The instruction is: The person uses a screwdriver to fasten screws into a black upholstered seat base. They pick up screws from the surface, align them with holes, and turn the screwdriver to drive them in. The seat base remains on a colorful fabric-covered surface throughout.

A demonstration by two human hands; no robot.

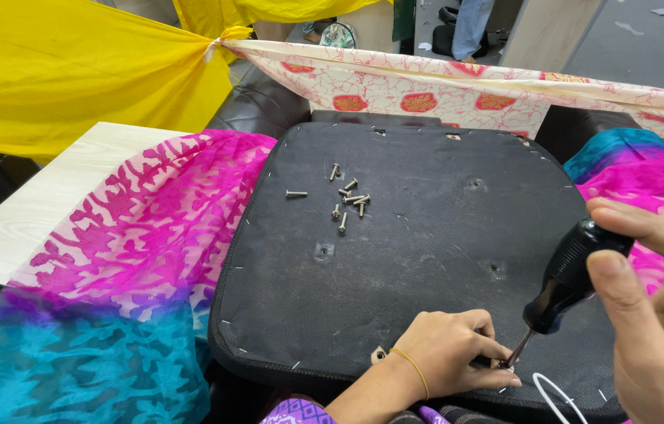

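Black-handled screwdriver (563, 284), tilted steeply

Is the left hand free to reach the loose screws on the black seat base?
Probably not right away: the left hand is steadying something at the screwdriver tip. The screws lie uncovered on the seat base.

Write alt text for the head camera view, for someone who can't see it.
A right hand holds a black-handled screwdriver tip-down beside the left hand on a black fabric-covered seat base. Loose silver screws lie farther up it.
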